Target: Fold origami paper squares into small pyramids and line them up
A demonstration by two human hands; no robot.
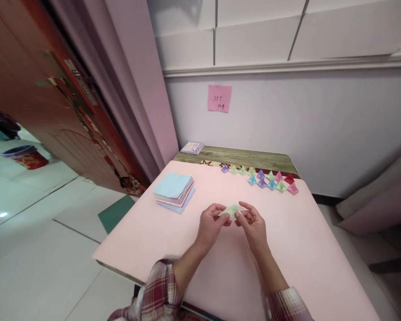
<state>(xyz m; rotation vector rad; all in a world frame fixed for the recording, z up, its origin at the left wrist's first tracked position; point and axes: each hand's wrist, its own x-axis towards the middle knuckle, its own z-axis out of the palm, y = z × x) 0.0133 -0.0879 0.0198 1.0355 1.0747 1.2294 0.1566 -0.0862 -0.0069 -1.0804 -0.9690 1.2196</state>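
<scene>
A pale green piece of folded paper (232, 210) is pinched between my two hands above the pink table cover. My left hand (213, 223) grips its left side, thumb in front and fingers behind. On the other side, my right hand (254, 224) presses its thumb against the lower right part, with the index finger raised. Several small folded paper pieces (261, 183) in purple, green, blue, pink and red stand in two rows beyond my hands. To the left lies a stack of square coloured paper (174, 187), light blue on top.
The pink-covered table (137, 240) has a bare wood-patterned strip (254, 158) at the back, where a small printed pack (192, 148) lies. A pink note (219, 98) is on the wall. A red door (70, 102) and curtain (143, 80) stand left.
</scene>
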